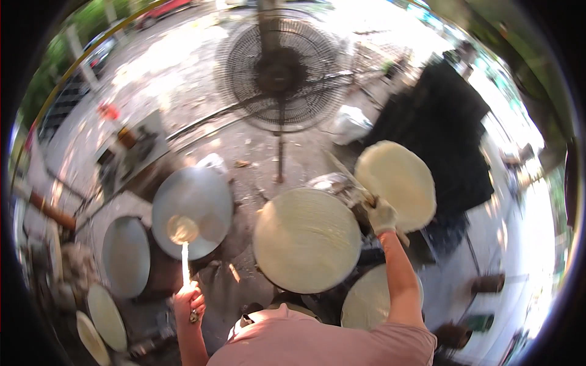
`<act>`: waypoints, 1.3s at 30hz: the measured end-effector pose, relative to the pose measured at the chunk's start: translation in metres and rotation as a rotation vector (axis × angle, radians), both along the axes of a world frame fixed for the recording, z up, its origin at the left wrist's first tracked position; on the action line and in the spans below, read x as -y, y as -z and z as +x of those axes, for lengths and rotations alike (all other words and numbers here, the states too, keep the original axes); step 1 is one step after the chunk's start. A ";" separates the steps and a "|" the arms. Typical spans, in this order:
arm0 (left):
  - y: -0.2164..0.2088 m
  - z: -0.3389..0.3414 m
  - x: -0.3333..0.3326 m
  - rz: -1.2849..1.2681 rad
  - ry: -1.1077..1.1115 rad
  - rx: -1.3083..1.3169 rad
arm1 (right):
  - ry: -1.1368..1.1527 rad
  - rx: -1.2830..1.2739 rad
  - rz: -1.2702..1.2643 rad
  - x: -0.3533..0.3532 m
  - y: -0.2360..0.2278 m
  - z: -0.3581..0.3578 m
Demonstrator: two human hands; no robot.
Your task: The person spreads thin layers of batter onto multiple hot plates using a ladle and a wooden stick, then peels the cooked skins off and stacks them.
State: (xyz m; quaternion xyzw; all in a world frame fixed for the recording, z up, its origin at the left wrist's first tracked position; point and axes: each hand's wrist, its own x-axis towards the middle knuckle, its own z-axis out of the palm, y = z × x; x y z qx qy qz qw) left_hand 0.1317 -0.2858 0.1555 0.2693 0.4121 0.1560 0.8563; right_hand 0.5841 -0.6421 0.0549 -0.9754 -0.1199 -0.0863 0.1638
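My left hand (pixel 190 300) is closed around the handle of a ladle (pixel 183 229), whose round bowl is over a grey round pan (pixel 204 195) on the left. My right hand (pixel 382 216), in a pale glove, grips a thin wooden stick (pixel 349 175). It is at the near left edge of a round, pale, thin sheet (pixel 400 180). Whether the stick touches that sheet I cannot tell. In the middle, a round griddle (pixel 307 244) has a pale, streaked surface. Another pale round surface (pixel 372 305) is partly hidden below my right arm.
A large caged fan (pixel 279 70) on a pole stands ahead. To the far right is a black sheet-like pile (pixel 436 134). Another grey round pan (pixel 127 256) and pale discs (pixel 107 317) are on the left. A white bag (pixel 352 124) lies beyond the sheet.
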 end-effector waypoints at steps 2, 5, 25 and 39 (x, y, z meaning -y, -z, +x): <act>0.005 -0.026 0.000 -0.059 0.017 0.184 | -0.138 -0.094 0.121 -0.055 -0.010 -0.026; -0.014 -0.057 0.011 -0.019 -0.155 0.150 | -0.504 -0.263 0.128 -0.139 -0.002 -0.090; 0.148 -0.659 0.362 -0.209 -1.661 -0.189 | -1.903 -1.364 -0.784 -0.295 0.038 -0.993; 0.339 -0.915 0.411 -0.243 -1.239 -1.366 | -2.547 -0.210 -1.207 -0.258 0.161 -1.390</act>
